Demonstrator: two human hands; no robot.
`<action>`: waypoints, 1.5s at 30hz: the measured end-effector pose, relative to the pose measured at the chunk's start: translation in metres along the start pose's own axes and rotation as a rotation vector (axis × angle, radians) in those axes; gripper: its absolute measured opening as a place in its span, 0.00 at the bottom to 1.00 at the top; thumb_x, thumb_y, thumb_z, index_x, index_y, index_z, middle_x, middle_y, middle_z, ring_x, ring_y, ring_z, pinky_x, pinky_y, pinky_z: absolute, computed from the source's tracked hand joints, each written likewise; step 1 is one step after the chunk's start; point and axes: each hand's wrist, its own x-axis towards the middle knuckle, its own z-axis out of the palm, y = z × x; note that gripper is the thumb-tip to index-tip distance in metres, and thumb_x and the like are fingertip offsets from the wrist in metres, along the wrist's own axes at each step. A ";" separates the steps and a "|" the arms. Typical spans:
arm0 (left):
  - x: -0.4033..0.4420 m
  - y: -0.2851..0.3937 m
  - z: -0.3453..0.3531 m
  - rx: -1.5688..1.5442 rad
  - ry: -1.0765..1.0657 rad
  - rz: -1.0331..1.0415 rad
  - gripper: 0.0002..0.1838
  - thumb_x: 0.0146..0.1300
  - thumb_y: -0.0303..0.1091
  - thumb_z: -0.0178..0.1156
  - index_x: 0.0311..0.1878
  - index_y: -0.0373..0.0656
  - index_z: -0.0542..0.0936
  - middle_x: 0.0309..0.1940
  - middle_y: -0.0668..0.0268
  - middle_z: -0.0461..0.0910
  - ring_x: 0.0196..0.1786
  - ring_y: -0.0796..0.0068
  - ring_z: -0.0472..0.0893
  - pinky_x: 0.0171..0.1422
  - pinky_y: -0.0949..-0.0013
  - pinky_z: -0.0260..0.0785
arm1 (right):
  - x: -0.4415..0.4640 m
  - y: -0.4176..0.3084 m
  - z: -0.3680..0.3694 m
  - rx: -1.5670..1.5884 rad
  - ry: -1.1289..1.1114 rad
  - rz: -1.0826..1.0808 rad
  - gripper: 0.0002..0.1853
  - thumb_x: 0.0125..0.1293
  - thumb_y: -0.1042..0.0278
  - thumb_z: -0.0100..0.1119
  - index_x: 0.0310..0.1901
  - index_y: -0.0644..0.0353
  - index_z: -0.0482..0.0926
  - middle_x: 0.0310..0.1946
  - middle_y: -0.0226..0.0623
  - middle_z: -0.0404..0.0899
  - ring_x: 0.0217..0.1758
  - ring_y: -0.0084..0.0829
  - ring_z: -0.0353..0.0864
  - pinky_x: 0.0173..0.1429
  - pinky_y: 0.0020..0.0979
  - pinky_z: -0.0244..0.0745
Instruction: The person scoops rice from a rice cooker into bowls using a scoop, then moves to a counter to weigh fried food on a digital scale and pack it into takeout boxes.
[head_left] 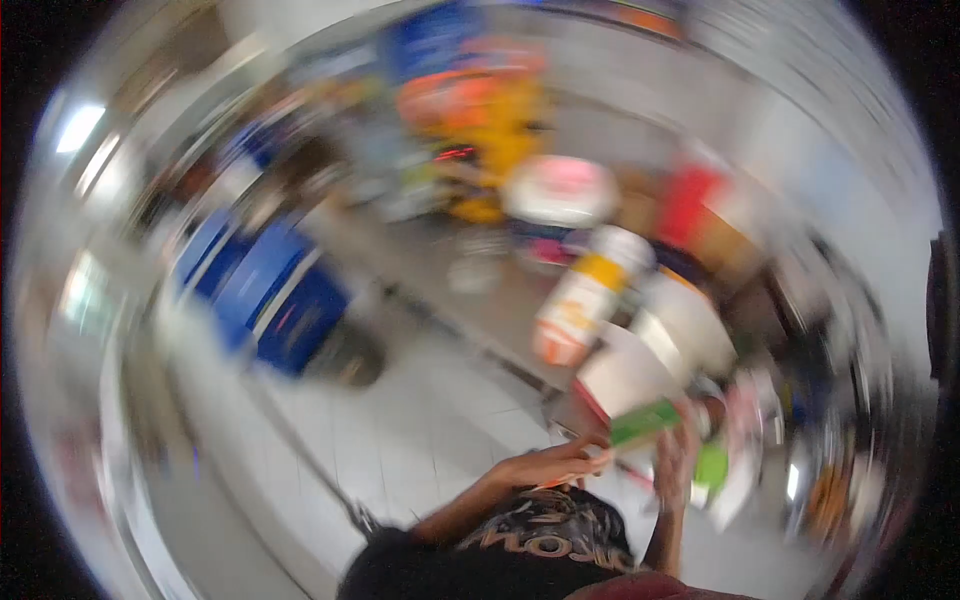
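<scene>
Motion blurs much of the view. My left hand [555,466] is in front of the black shirt, its fingers pointing right and bent together near the left end of a green box-like item [643,424]. What it holds, if anything, cannot be made out, though a thin orange-and-white edge shows beneath its fingers. My right hand [677,458] is raised at the right end of the green item, with its fingers wrapped against it. A pale box or sheet [625,375] lies just beyond the green item.
A white bottle with a yellow band [590,295] and a white tub with a pink top [562,190] stand on the counter [415,260]. Left are blue drums [290,295] on the tiled floor [400,440]. Blurred orange and yellow items [485,105] are behind.
</scene>
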 end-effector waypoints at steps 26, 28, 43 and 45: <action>0.309 -0.272 0.520 -0.108 -0.815 -0.180 0.45 0.60 0.42 0.68 0.75 0.38 0.55 0.68 0.60 0.66 0.71 0.65 0.67 0.71 0.60 0.65 | -0.498 0.246 -0.246 0.563 0.960 0.967 0.20 0.76 0.56 0.47 0.49 0.68 0.78 0.32 0.34 0.81 0.31 0.21 0.76 0.35 0.27 0.71; 0.332 -0.263 0.567 -0.238 -0.811 -0.262 0.45 0.61 0.49 0.66 0.74 0.38 0.57 0.68 0.58 0.67 0.70 0.63 0.69 0.71 0.58 0.66 | -0.513 0.268 -0.275 0.597 0.871 0.941 0.23 0.78 0.52 0.43 0.49 0.67 0.78 0.32 0.36 0.83 0.30 0.23 0.78 0.36 0.27 0.73; 0.633 -0.331 0.717 -0.506 -0.326 -0.416 0.42 0.65 0.66 0.54 0.68 0.40 0.68 0.61 0.56 0.76 0.61 0.59 0.78 0.64 0.59 0.72 | -0.589 0.603 -0.568 0.120 0.494 1.115 0.28 0.75 0.48 0.50 0.59 0.69 0.76 0.37 0.46 0.86 0.40 0.31 0.84 0.47 0.32 0.77; 0.661 -0.334 0.717 -0.578 -0.288 -0.330 0.41 0.66 0.66 0.53 0.68 0.39 0.69 0.60 0.55 0.76 0.60 0.59 0.78 0.64 0.58 0.73 | -0.560 0.643 -0.624 0.086 0.444 1.031 0.25 0.74 0.51 0.49 0.56 0.67 0.78 0.38 0.53 0.85 0.43 0.41 0.85 0.50 0.37 0.76</action>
